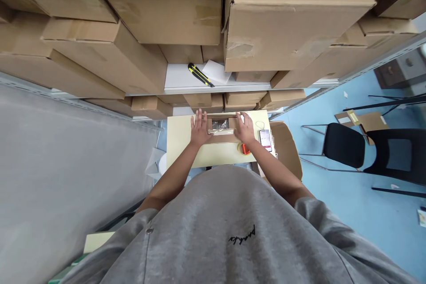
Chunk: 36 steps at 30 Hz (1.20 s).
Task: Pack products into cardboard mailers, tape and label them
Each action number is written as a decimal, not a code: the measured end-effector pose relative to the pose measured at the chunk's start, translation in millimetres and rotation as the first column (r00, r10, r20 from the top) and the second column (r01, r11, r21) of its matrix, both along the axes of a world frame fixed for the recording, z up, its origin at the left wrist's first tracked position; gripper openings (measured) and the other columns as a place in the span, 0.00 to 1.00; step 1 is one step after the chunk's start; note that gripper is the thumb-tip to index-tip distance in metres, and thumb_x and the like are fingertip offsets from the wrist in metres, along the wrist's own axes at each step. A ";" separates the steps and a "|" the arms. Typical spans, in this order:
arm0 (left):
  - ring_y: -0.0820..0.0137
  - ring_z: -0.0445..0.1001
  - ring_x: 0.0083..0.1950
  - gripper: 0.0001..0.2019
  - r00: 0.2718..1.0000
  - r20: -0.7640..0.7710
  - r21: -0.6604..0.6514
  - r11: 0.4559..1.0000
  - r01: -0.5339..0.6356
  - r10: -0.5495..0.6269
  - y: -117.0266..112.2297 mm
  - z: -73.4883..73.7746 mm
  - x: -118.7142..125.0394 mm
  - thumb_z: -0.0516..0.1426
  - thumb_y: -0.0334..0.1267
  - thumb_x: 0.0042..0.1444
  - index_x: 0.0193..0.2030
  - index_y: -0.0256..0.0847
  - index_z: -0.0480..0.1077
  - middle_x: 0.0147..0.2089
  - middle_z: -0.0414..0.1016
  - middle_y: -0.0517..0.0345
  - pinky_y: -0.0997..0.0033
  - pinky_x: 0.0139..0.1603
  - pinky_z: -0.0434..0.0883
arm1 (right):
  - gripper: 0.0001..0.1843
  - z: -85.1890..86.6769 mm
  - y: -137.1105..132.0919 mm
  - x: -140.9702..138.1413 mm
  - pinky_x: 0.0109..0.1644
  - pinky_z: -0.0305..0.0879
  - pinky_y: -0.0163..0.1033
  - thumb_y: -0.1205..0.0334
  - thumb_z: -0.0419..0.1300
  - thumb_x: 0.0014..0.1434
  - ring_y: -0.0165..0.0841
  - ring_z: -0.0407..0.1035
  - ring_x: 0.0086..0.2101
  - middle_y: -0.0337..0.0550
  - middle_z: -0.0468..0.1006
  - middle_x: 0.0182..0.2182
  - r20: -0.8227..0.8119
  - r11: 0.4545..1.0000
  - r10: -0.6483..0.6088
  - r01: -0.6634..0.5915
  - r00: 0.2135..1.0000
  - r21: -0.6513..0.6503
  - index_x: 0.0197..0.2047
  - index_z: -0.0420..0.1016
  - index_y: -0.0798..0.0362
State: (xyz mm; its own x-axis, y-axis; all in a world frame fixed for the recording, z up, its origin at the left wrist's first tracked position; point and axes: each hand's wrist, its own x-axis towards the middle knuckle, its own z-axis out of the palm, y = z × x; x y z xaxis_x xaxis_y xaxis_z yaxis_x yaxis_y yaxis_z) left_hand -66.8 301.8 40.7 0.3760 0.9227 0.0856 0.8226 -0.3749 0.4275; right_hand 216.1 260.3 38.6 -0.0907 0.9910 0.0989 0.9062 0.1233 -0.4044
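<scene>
Fingers spread flat, gripping nothing: the left hand rests on a cardboard box of plastic-wrapped contents, the right hand on its other side, atop a yellow board. Tape and a phone sit close right; a careless shove could push the phone over the board's edge.
</scene>
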 end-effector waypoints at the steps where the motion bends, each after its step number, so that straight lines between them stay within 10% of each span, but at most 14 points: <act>1: 0.48 0.26 0.85 0.59 1.000 -0.007 -0.003 1.000 0.030 -0.030 2.7 2.5 -0.1 0.62 0.62 0.59 0.84 0.36 0.35 0.85 0.29 0.40 0.37 0.82 0.30 | 0.53 -1.0 -1.2 0.8 0.78 0.43 0.66 0.67 0.63 0.57 0.56 0.47 0.74 0.60 0.55 0.75 -0.004 1.000 0.003 -0.003 1.000 -0.014 0.81 0.48 0.54; 8: 0.57 0.35 0.85 0.33 0.978 0.044 -0.164 0.964 0.210 -0.205 -11.2 -10.8 -1.5 0.48 0.44 0.72 0.82 0.43 0.52 0.84 0.46 0.52 0.43 0.84 0.35 | 0.36 -16.9 -30.6 0.7 0.81 0.32 0.61 0.56 0.51 0.72 0.48 0.43 0.77 0.53 0.55 0.77 -0.064 0.975 0.086 -0.097 0.994 -0.201 0.80 0.56 0.52; 17: 0.50 0.23 0.85 0.33 0.995 0.025 -0.197 0.975 0.102 -0.099 -41.2 -28.6 16.7 0.51 0.53 0.72 0.81 0.51 0.54 0.86 0.35 0.54 0.31 0.81 0.32 | 0.36 -35.4 -56.7 0.1 0.81 0.34 0.61 0.51 0.44 0.75 0.42 0.30 0.79 0.45 0.44 0.81 -0.176 0.973 -0.114 0.074 0.978 -0.220 0.82 0.46 0.47; 22: 0.55 0.27 0.85 0.31 0.992 0.025 -0.173 0.977 0.127 -0.124 -41.5 -29.6 19.5 0.48 0.49 0.73 0.81 0.51 0.53 0.86 0.35 0.54 0.34 0.82 0.32 | 0.39 -64.0 -77.0 21.2 0.77 0.53 0.52 0.61 0.50 0.69 0.46 0.51 0.74 0.59 0.55 0.75 -0.082 0.779 -0.546 0.468 0.834 -0.417 0.80 0.49 0.57; 29: 0.56 0.28 0.85 0.32 0.993 0.031 -0.183 0.976 0.119 -0.115 -43.0 -28.0 18.8 0.48 0.49 0.73 0.81 0.51 0.53 0.86 0.36 0.56 0.35 0.82 0.33 | 0.38 -99.2 -83.1 27.6 0.66 0.67 0.52 0.60 0.60 0.63 0.51 0.67 0.64 0.64 0.66 0.66 0.103 0.601 -0.552 0.481 0.827 -0.638 0.74 0.59 0.57; 36: 0.56 0.29 0.86 0.32 0.993 0.025 -0.194 0.974 0.117 -0.114 -39.9 -25.5 19.2 0.49 0.49 0.73 0.81 0.52 0.54 0.85 0.39 0.56 0.35 0.82 0.33 | 0.37 -112.5 -69.9 40.9 0.60 0.72 0.48 0.60 0.66 0.57 0.48 0.72 0.59 0.58 0.72 0.60 0.111 0.586 -0.527 0.455 0.843 -0.671 0.69 0.67 0.52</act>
State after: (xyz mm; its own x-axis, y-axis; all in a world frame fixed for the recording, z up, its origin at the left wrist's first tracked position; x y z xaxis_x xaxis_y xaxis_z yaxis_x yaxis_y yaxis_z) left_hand -47.6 261.9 15.2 0.4813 0.8724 -0.0855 0.7721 -0.3758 0.5125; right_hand 257.0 190.3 -73.9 0.4027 0.6894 -0.6021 0.7028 -0.6543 -0.2790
